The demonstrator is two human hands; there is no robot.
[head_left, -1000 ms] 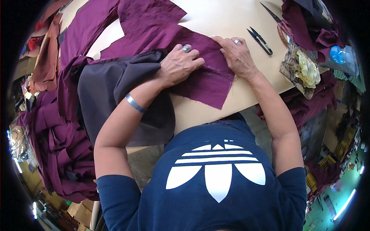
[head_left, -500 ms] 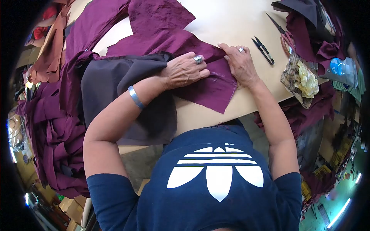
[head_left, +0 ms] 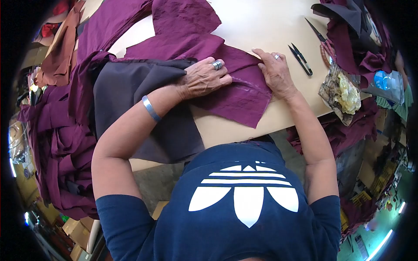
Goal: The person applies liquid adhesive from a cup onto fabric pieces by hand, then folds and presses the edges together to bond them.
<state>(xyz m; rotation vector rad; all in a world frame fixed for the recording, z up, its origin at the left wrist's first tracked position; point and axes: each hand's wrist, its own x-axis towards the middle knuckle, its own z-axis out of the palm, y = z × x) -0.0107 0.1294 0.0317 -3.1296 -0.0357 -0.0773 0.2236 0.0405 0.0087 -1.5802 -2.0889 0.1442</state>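
Purple cloth [head_left: 241, 106], right hand [head_left: 278, 76] at edge (tabletop [head_left: 257, 26] beyond).

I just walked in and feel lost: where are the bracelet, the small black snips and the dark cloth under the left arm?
Bracelet [head_left: 151, 108], head view: middle of its silver band.
Small black snips [head_left: 301, 56], head view: midway along one side.
Dark cloth [head_left: 119, 93], head view: its broad draped face.

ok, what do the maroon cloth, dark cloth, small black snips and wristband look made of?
Maroon cloth: likely woven fabric, slight sheen; creases and thin, limp edges.
Dark cloth: smooth, mostly matte fabric; soft folds. Fibre unclear for both.
Snips: probably metal, dark finish; slim pointed blades.
Wristband: likely metal, polished; bright silvery highlights.
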